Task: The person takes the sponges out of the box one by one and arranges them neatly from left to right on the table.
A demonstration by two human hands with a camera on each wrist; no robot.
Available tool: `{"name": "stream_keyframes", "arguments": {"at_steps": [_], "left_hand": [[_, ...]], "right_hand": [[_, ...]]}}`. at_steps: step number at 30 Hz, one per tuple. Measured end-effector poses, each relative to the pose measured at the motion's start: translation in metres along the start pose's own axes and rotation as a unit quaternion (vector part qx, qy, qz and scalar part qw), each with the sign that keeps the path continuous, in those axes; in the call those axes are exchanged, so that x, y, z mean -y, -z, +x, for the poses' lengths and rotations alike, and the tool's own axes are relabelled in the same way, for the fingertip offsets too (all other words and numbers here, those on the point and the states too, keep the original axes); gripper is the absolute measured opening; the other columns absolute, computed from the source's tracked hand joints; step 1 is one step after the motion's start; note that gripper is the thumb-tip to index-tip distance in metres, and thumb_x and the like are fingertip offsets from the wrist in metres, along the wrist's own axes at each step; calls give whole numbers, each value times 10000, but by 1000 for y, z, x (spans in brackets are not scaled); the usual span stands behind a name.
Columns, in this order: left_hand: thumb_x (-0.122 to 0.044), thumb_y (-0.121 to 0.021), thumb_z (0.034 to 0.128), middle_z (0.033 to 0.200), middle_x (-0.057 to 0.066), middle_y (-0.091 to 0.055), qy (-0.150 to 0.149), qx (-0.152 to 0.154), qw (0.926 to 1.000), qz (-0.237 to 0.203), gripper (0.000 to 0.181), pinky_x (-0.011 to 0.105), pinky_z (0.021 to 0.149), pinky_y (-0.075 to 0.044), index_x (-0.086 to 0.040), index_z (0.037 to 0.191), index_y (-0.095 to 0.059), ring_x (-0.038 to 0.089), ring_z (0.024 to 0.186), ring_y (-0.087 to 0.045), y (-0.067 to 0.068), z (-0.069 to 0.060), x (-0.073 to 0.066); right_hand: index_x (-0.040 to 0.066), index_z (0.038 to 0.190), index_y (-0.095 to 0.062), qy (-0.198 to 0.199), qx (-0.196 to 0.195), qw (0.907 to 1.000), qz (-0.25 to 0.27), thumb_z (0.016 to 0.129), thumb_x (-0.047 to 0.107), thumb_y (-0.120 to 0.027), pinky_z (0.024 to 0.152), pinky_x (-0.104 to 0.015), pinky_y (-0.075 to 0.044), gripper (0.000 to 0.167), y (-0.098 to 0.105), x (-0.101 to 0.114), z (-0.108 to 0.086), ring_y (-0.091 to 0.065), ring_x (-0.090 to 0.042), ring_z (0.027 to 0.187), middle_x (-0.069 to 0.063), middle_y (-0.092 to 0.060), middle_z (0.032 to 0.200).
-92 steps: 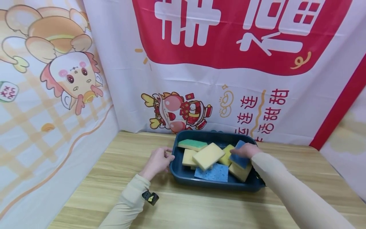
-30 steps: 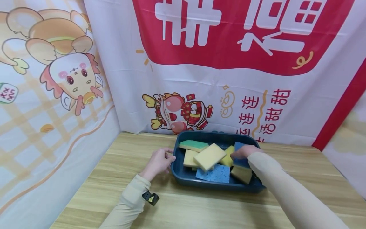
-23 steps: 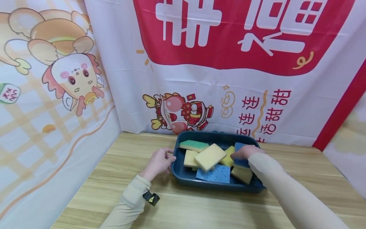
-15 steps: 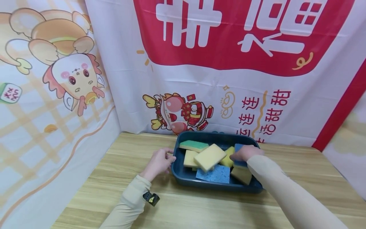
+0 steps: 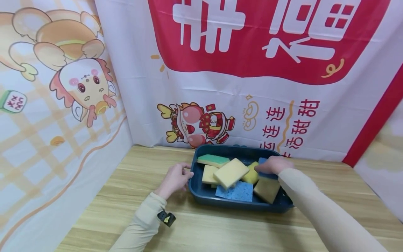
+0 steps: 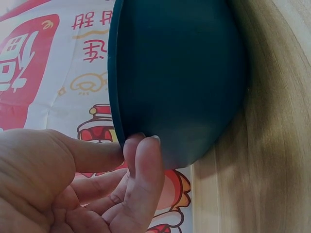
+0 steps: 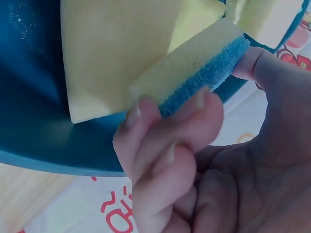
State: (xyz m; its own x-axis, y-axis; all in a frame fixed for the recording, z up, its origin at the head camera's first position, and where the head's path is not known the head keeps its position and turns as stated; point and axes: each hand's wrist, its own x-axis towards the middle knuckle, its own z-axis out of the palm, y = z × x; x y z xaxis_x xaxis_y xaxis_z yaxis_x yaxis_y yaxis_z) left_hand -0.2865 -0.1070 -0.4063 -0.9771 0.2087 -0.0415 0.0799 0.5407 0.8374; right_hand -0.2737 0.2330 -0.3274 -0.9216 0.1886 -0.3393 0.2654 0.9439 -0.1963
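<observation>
A dark blue plastic tub (image 5: 237, 204) holds several sponges on the wooden table. My right hand (image 5: 276, 165), at the tub's right end, grips a sponge (image 7: 209, 73) with a pale yellow body and a blue scouring layer. In the right wrist view, thumb and fingers hold its opposite ends; part of it is hidden from the head view. Below that hand a beige sponge (image 5: 267, 190) leans at an angle. My left hand (image 5: 175, 177) pinches the tub's left rim, fingertips (image 6: 148, 150) against the outer wall.
Left of the gripped sponge lie a yellow sponge (image 5: 251, 174), a flat speckled blue sponge (image 5: 235, 191), a cream sponge (image 5: 231, 173) atop another, and a green-topped sponge (image 5: 213, 159). A printed cloth (image 5: 201, 84) hangs behind the table (image 5: 220, 231); another covers the left side.
My right hand has shifted slightly right and back with the blue-layered sponge, which has turned so less blue shows. More of the beige sponge below is visible. My left hand stays at the rim.
</observation>
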Motion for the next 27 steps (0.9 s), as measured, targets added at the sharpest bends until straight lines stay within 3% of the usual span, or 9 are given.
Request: {"name": "stream_keyframes", "arguments": {"at_steps": [7,14,18,23,27], "left_hand": [[-92,-625,976,807,121,-648,-62,19,10000,20,360,377,555,-554,24,1311,-561,206,562,-629,0,-1,-2],[-91,-625,976,798,116,-641,-89,-6,10000,40,362,371,552,-551,31,1310,-559,204,563,-623,0,-1,-2],[-88,-629,973,779,102,-635,-53,-55,10000,17,351,385,558,-552,26,1299,-570,229,572,-624,-1,-1,-1],[-88,-637,968,765,98,-630,-77,-111,9999,34,342,398,558,-551,24,1286,-581,261,583,-626,-2,-1,-1],[-88,-638,967,756,97,-631,-87,-134,9999,38,340,403,558,-550,24,1283,-584,268,578,-626,-1,-1,-1]], "right_hand": [[-101,1198,-599,28,-215,9996,-191,848,603,-639,823,-517,-442,787,3,-2,-7,-537,-354,917,-259,-577,1060],[-47,997,-670,19,-586,9952,-785,842,632,-628,694,-443,-468,698,-2,5,-13,-556,-289,744,-140,-587,800],[-23,896,-671,72,-700,9930,-949,846,647,-616,638,-417,-479,674,-6,5,-17,-550,-270,693,-120,-574,748],[17,821,-679,187,-704,9945,-757,858,654,-592,614,-377,-461,645,-7,0,-24,-539,-253,679,-98,-571,730],[-6,905,-693,146,-617,9976,-290,851,674,-587,649,-383,-449,690,-6,-5,-31,-537,-263,734,-102,-582,776]]}}
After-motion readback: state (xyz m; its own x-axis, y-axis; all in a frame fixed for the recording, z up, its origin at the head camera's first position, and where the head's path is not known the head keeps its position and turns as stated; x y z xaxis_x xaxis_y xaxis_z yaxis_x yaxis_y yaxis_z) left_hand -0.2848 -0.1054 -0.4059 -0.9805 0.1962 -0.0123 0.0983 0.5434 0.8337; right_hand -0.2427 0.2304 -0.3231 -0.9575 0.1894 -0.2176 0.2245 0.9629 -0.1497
